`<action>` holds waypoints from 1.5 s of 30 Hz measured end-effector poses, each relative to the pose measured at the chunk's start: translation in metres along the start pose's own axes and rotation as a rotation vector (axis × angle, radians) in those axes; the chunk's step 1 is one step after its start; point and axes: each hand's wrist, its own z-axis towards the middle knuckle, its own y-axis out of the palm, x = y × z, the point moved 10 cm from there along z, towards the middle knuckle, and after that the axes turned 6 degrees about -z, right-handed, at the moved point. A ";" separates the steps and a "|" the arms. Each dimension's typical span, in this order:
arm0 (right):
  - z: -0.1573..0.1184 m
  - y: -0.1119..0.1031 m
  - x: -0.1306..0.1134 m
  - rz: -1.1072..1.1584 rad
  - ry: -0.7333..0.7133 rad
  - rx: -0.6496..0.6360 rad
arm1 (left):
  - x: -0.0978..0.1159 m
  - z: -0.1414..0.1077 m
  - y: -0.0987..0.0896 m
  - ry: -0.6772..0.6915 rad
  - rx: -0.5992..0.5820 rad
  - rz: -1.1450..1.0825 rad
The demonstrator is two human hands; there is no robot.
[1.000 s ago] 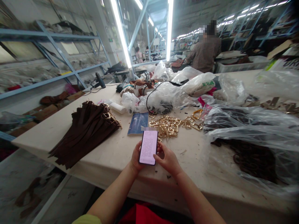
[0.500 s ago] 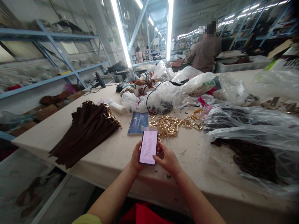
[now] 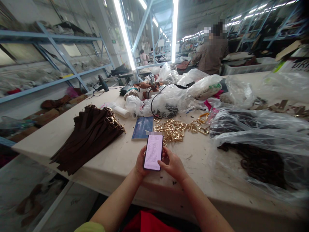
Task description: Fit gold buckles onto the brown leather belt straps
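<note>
A smartphone (image 3: 154, 152) with a lit screen full of text is held upright over the table's front part. My left hand (image 3: 140, 162) grips its left edge. My right hand (image 3: 174, 163) is closed around its right side, the thumb at the lower right of the screen. Just beyond the phone lie a blue booklet (image 3: 143, 127) and a heap of gold metal buckles (image 3: 175, 129). To the left rests a stack of dark brown straps (image 3: 90, 135) with gold buckles at their far ends.
Clear plastic bags (image 3: 256, 141) holding dark brown pieces cover the table's right side. More bags (image 3: 178, 96) and scraps pile up at the back. A heat gun (image 3: 102, 84) stands at the far left edge, near blue shelving (image 3: 79, 75). A person (image 3: 212, 51) stands beyond the table.
</note>
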 end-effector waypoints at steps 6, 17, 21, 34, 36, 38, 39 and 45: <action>0.000 0.001 -0.001 0.003 0.008 -0.017 | 0.000 0.000 -0.001 -0.009 0.001 -0.002; 0.000 -0.001 -0.001 0.016 0.008 -0.015 | -0.002 -0.001 0.003 -0.012 -0.010 0.004; 0.000 -0.001 -0.002 0.014 0.006 -0.022 | -0.002 0.000 0.002 -0.013 -0.020 0.001; 0.000 0.000 -0.002 -0.008 0.002 -0.029 | -0.001 0.001 0.001 0.000 -0.021 0.030; 0.000 -0.001 -0.003 -0.012 0.004 -0.026 | -0.001 0.000 0.002 0.002 -0.024 0.030; 0.000 -0.001 -0.003 -0.016 0.002 -0.024 | -0.001 0.000 0.003 0.001 -0.028 0.023; 0.000 -0.001 -0.003 -0.015 -0.001 -0.023 | -0.001 0.000 0.004 -0.001 -0.028 0.020; 0.000 0.000 -0.003 -0.008 -0.008 -0.031 | -0.001 0.000 0.003 -0.011 -0.020 0.023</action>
